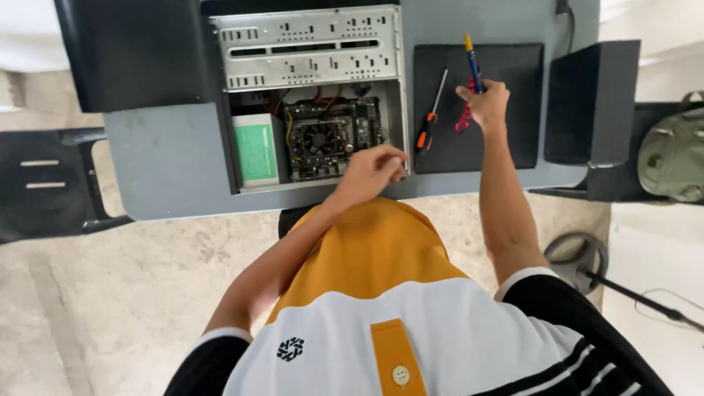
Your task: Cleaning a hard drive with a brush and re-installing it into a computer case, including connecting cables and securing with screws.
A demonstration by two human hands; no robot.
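An open computer case (312, 44) lies on a grey table (161, 158), showing its motherboard with a black fan (320, 137) and a green-labelled power unit (256, 152). My left hand (372, 170) rests at the case's near right corner with its fingers drawn together; nothing shows between them. My right hand (484, 103) is over a black mat (506, 139) and grips a blue and yellow screwdriver (472, 60) pointing away from me. A red object (463, 119) hangs just under that hand.
A screwdriver with an orange handle (430, 117) lies on the mat's left part. A black side panel (132, 51) lies at the table's far left and a black box (590, 99) at its right. A green bag (675, 154) sits further right.
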